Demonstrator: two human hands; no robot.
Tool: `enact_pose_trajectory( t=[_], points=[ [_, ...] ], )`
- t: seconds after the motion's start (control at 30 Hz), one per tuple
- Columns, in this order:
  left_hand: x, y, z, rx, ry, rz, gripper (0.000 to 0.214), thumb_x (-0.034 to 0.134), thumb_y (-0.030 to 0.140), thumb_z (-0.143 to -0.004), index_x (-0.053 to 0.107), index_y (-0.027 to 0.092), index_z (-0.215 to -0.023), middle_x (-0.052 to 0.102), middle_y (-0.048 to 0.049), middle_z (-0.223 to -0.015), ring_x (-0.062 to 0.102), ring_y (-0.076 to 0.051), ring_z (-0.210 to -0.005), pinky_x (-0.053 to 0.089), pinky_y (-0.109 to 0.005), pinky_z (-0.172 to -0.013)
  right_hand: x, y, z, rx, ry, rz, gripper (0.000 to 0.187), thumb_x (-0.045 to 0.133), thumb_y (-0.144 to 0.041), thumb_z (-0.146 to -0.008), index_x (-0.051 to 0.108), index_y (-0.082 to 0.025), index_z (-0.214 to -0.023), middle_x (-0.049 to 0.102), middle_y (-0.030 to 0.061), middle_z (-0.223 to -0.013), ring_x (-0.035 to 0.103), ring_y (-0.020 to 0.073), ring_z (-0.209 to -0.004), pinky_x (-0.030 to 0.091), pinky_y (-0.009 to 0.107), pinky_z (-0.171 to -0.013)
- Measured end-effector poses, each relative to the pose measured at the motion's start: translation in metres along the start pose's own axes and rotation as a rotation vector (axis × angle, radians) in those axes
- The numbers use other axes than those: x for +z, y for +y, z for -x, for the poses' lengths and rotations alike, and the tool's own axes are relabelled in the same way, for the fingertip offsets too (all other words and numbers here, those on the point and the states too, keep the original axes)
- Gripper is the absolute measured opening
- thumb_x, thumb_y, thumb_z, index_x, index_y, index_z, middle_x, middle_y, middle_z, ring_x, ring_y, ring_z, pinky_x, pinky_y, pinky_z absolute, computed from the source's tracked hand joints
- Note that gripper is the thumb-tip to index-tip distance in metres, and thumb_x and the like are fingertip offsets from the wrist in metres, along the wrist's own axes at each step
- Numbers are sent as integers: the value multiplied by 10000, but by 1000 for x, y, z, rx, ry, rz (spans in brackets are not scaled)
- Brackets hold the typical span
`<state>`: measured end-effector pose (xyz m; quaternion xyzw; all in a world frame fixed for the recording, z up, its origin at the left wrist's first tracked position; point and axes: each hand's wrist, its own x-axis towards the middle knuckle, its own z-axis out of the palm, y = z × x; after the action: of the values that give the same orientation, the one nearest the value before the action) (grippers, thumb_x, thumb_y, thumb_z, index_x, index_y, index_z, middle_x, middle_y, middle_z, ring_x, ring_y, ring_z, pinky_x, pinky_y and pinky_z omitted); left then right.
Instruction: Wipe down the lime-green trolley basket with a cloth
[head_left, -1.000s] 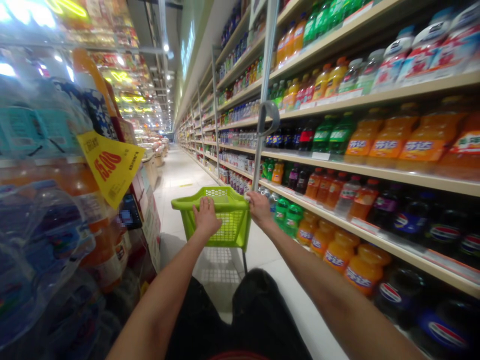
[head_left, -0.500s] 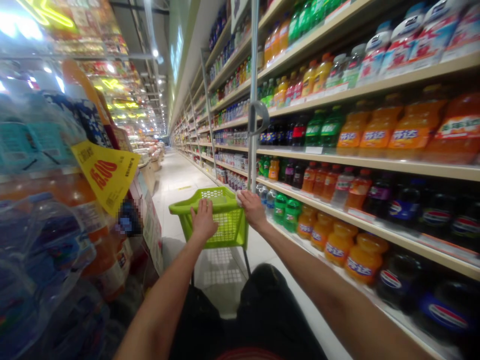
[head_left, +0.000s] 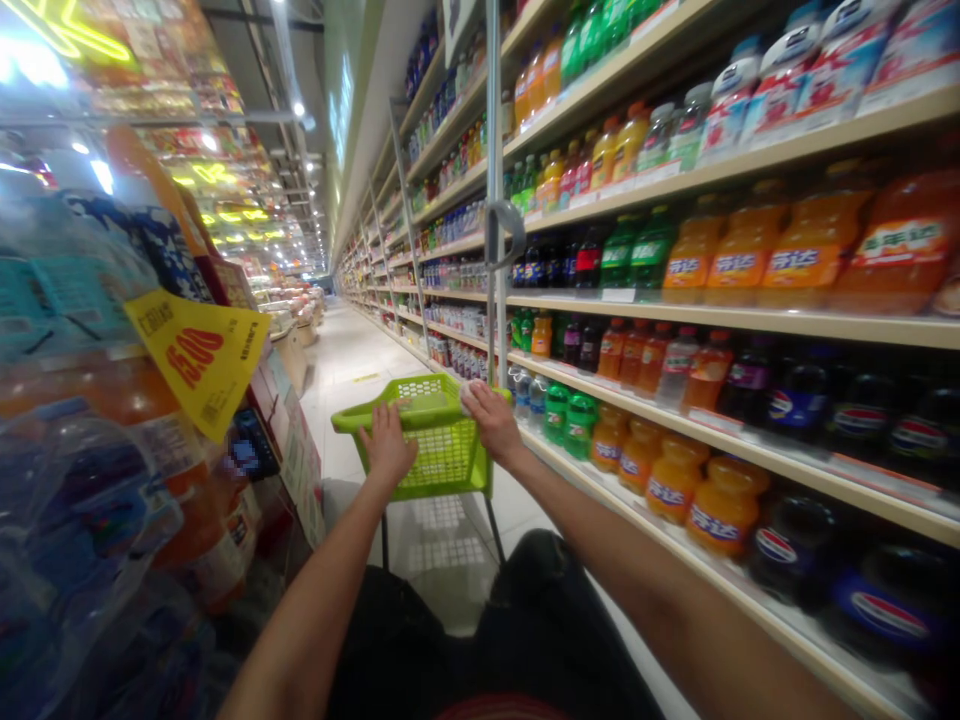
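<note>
A lime-green shopping cart basket [head_left: 442, 455] stands on thin legs in the aisle ahead of me. My left hand [head_left: 388, 448] is closed over the near left part of its rim. My right hand [head_left: 491, 420] is closed over the near right corner of the rim. Both forearms stretch forward from the bottom of the view. I cannot see anything inside the basket from here.
Long shelves [head_left: 720, 315] on the right hold orange, green and dark soda bottles. A metal upright [head_left: 493, 190] stands just beyond the cart. On the left, shrink-wrapped bottle packs [head_left: 82, 470] carry a yellow price tag [head_left: 196, 358]. The white floor [head_left: 352, 360] runs far ahead.
The cart and both hands have drifted slightly left and forward along the aisle; the shelves on the right slid closer past me. My grip on the rim is unchanged.
</note>
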<state>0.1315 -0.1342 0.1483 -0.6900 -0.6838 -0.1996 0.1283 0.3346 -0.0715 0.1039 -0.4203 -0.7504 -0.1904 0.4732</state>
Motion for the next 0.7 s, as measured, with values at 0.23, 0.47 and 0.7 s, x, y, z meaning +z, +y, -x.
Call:
enact_pose_trajectory(
  t=[0.23,0.47,0.7],
  points=[
    [5,-6,0,-39,6,-1,746,506,332,-745,216,130,-1402,180,-126,-1491,133,-263,-1375,173,-569,-1063,9,-24,-3,64,57,-70,372,383,-123,-867,570,-195,-1181,467,96,-1339,302,212,-1318,317,465,-1050],
    [7,-10,2,5,17,-43,737,514,324,-751,221,132,-1399,201,-119,-1486,150,-254,-1373,170,-564,-1067,29,-69,-11,-198,-14,-118,313,416,-151,-879,610,-225,-1113,497,55,-1319,284,207,-1326,342,451,-1031],
    [7,-8,9,12,22,-13,739,507,302,-754,202,139,-1408,173,-112,-1495,118,-248,-1379,141,-549,-1081,-1,-12,-2,50,15,-19,391,395,-82,-833,578,-192,-1161,492,108,-1315,380,240,-1267,331,482,-1021]
  ],
)
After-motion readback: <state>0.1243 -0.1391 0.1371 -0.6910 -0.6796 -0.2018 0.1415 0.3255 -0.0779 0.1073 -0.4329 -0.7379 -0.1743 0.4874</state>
